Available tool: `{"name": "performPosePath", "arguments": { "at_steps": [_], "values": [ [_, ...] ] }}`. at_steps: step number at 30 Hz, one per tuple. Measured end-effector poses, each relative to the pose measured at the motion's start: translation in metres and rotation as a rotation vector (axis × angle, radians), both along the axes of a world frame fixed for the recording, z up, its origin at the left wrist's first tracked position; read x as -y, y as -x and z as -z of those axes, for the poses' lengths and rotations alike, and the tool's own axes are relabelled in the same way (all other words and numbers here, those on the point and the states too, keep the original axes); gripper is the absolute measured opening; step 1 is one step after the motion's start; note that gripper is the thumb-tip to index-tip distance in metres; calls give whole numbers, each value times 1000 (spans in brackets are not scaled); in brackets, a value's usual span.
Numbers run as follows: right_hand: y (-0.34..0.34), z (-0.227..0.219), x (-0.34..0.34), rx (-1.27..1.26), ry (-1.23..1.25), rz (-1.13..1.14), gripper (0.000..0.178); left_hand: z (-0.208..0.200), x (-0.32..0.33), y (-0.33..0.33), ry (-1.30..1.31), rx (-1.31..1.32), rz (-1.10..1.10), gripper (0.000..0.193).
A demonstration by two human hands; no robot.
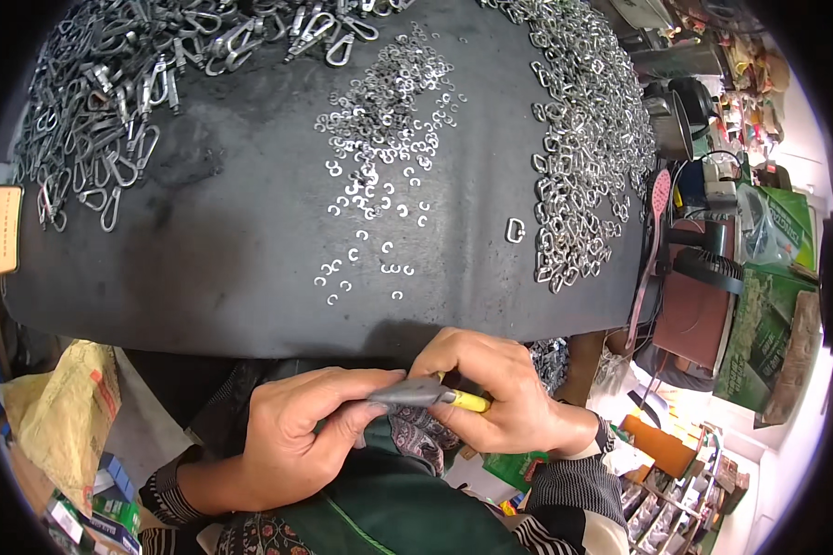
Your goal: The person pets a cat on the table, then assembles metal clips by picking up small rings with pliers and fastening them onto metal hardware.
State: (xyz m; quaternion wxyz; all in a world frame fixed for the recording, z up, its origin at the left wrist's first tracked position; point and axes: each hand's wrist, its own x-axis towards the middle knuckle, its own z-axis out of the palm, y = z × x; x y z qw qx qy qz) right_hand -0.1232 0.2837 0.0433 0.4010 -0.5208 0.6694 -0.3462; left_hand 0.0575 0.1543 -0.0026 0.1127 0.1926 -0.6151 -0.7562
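My right hand (500, 393) is closed around the yellow handles of a pair of pliers (412, 393), held just in front of the table edge. The grey jaws point left toward my left hand (296, 425), whose thumb and forefinger are pinched together at the jaw tips. Whatever sits between those fingertips is hidden. Beyond my hands, small open C-shaped metal rings (379, 111) lie heaped and scattered on the dark tabletop (250, 287). One loose metal D-shaped ring (515, 230) lies apart, right of the C-rings.
Metal snap hooks (111, 111) are piled at the far left. A large heap of metal buckle rings (583, 157) covers the right side. A pink strip-like tool (659, 194) lies by the right edge. A yellowish sack (65, 416) stands lower left; green boxes (759, 324) are at right.
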Motion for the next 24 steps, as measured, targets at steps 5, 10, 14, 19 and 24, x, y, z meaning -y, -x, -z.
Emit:
{"name": "performPosePath", "arguments": {
  "at_steps": [5,10,14,19,24],
  "values": [
    [-14,-5,-2,355,-273,227,21,-6,5,-10,-74,42,61,24],
    [-11,4,0,-139,151,-79,30,7,-1,-12,9,12,92,24],
    [11,-10,15,-647,236,-203,37,-1,-2,-18,-265,195,107,23],
    [81,-18,39,-1284,292,-316,40,12,-6,-33,-331,207,195,22],
    [100,-12,51,-1367,411,-436,38,10,-10,-30,-321,186,277,22]
  ]
}}
